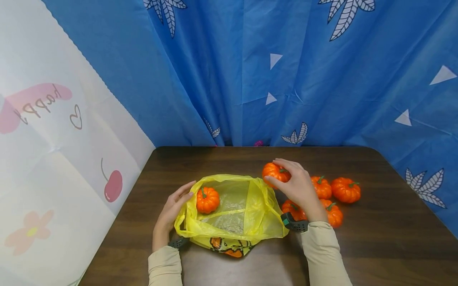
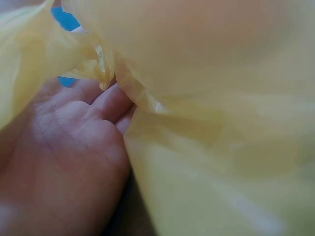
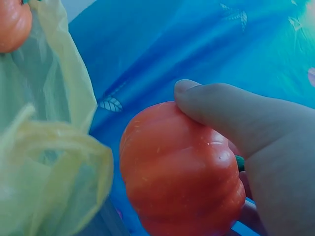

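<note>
Yellow bag (image 1: 264, 212) | gaping, likely steadied by left hand (image 1: 172, 209); its fingers' closure: cannot tell | right hand (image 1: 299, 186): fingers pinch pumpkin (image 3: 177, 172)

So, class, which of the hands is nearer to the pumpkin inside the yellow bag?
Left. The left hand touches the bag beside that pumpkin; the right hand holds another pumpkin near the bag's opposite rim.

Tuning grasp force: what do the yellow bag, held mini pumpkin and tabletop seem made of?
Yellow bag: thin plastic film, slightly shiny; see-through and crinkled.
Held mini pumpkin: likely artificial, hard plastic or coated foam, glossy; highlights on its smooth ribs.
Tabletop: brown wood grain, low sheen; real wood or laminate, can't tell.
</note>
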{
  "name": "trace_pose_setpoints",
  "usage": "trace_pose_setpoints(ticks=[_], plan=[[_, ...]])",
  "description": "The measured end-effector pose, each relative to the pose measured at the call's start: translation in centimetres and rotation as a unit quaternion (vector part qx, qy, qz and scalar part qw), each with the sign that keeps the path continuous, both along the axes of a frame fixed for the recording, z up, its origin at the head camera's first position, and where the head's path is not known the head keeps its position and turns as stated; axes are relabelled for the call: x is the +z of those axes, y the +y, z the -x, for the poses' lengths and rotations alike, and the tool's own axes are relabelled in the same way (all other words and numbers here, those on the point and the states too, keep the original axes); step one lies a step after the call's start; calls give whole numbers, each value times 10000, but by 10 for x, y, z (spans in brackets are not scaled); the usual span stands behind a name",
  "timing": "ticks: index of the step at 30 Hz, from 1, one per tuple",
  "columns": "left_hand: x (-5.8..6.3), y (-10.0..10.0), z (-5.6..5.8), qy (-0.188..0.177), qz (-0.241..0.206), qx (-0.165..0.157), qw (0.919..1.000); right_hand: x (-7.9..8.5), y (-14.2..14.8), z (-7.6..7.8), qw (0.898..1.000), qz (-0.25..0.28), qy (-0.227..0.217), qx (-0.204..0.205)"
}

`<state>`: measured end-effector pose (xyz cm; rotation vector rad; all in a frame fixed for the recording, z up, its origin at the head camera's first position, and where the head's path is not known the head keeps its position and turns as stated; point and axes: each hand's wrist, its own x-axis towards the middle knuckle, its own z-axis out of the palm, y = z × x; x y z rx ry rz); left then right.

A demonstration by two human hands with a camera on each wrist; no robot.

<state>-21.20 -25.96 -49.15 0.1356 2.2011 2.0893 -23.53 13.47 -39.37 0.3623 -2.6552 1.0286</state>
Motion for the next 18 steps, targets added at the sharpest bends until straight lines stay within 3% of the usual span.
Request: trace_pose_setpoints(ticks=[18], plan=[[0,0,0,-31,1,6,10000,3,-36,-8,9975,-26,269,646]])
